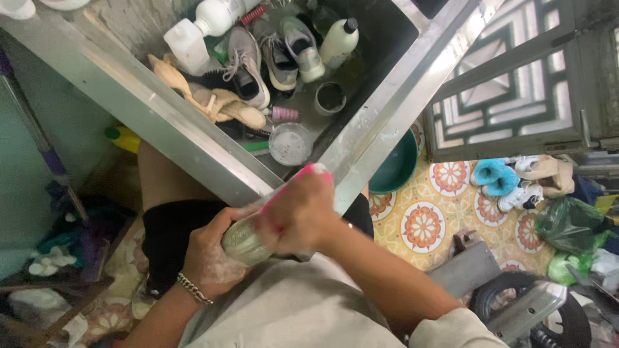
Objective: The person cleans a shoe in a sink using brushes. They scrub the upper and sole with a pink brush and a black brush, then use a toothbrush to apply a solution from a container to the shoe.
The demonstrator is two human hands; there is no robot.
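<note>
Shoe (244, 243), pale and soapy-looking, sits right in the person's lap area, just below the near edge of the metal sink (193, 145). Only one view here, from the head camera looking straight down. Left hand (209, 258) is wrapped around the shoe from underneath, fingers curled tight on it, with a chain bracelet (193, 289) on the wrist. Right hand (298, 216) is closed around a pink brush (308, 171), whose tip pokes out above the knuckles, and it's pressed against the top of the shoe. It's blurry, so I can't tell the bristles.

Inside the sink there's a pile of stuff: a couple of grey sneakers (248, 64), tan sandals (222, 106), white bottles (206, 22), a round metal cup (290, 143) and a smaller dark tin (330, 98). Off to the right on the patterned tile floor (422, 225) sits a green basin (394, 166), partly under the sink edge, plus blue slippers (493, 175) near a metal gate (516, 84).
</note>
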